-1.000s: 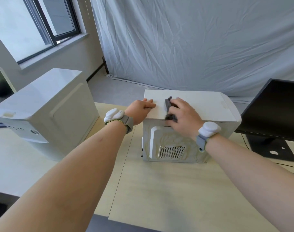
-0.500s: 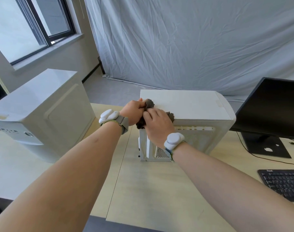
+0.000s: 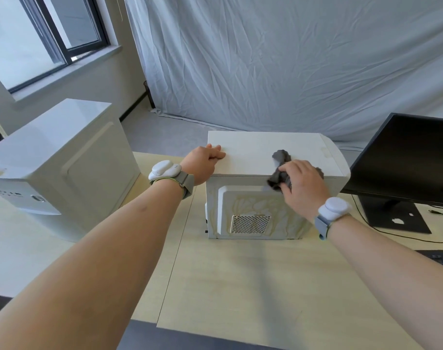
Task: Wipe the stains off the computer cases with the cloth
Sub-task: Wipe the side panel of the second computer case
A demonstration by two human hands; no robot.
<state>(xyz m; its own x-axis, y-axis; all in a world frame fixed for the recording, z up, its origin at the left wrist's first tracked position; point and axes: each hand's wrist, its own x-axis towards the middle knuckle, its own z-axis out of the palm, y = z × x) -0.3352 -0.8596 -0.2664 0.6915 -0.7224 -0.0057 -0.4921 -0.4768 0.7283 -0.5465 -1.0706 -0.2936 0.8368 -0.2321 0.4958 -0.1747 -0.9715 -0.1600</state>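
cloth point(image 3: 281, 170) bunched in right hand point(image 3: 303, 188) on near case point(image 3: 266, 152), steadied by flat left hand point(image 3: 202, 162); far case point(image 3: 64, 152) judged unwiped.

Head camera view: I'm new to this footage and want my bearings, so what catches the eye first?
Two bare forearms reach to a white computer case at the desk's middle. The right hand presses a dark cloth on its top near edge, while the left hand rests on its top left corner. A second case stands at the left and a black monitor at the right.
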